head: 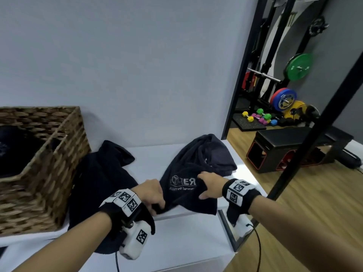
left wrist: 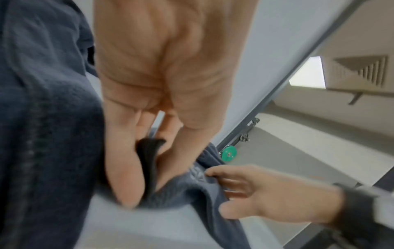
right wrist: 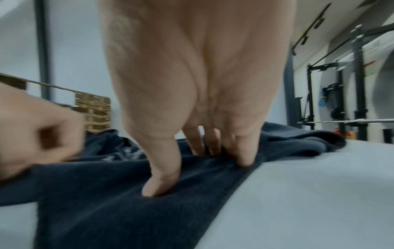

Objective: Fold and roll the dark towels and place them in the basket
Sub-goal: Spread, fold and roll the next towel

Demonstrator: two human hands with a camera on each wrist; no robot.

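Step in hand: we judge this to be the spreading of the crumpled dark navy terry towel with pale lettering (head: 193, 173) before its first fold
Left hand (head: 152, 193): fingers curled, pinching the near left corner of the lettered towel at the front edge of the white worktop (head: 153, 160); the left wrist view shows a dark fold of cloth caught between thumb and fingers
Right hand (head: 209, 186): fingers straight and spread, pressing flat on the towel near its right edge, gripping nothing; in the right wrist view the fingertips (right wrist: 158, 188) dent the pile
How to do it well: we would keep the right hand as the anchor and draw the pinched corner out leftward and toward us, so the cloth comes taut without sliding; the bunched far half needs flattening before any fold, or the roll will come out lumpy
Towel's look: thick, soft, matte; the near part lies smooth, the far part is heaped in folds toward the wall; the lettering reads mirrored
Other towel: a second dark navy towel (head: 98, 173) lies crumpled just beside the basket, hanging over the front edge
Basket: the woven brown wicker basket (head: 64, 154) stands at the left of the worktop, with something dark already inside
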